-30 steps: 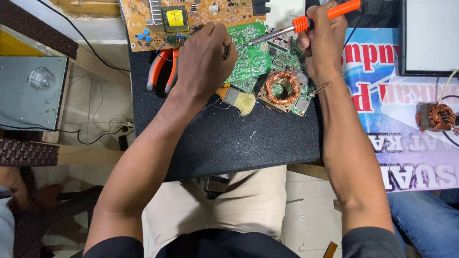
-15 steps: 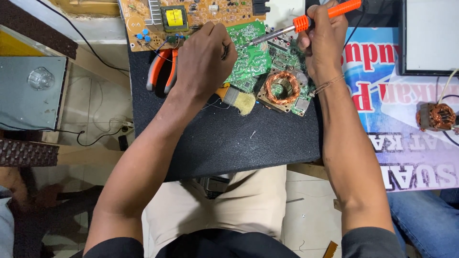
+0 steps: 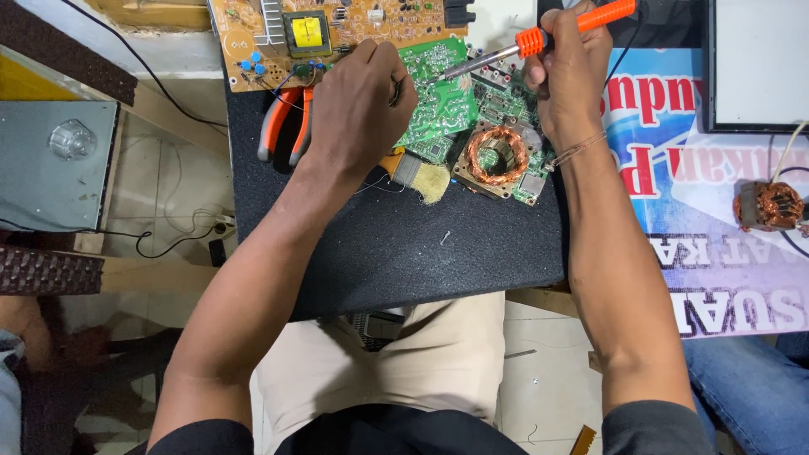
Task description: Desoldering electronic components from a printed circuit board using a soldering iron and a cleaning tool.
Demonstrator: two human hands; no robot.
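Right hand (image 3: 566, 80) fingers clamp an orange-handled soldering iron (image 3: 539, 40) over the green circuit board (image 3: 445, 101); left hand (image 3: 358, 105) fingers curled together.

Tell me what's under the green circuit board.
The green circuit board lies on a black mat. A copper coil sits on top at its lower right. The left hand covers its left edge, so that part is hidden.

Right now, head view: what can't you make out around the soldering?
- Iron tip contact on the green board: too small to tell.
- Left hand fingertips and anything pinched in them: hidden under the hand itself.
- Iron handle end: cut off by the top edge.
- Tan board: top cut off by the frame.
- Pliers jaws: hidden under the tan board.
- Brush handle: covered by the left wrist.
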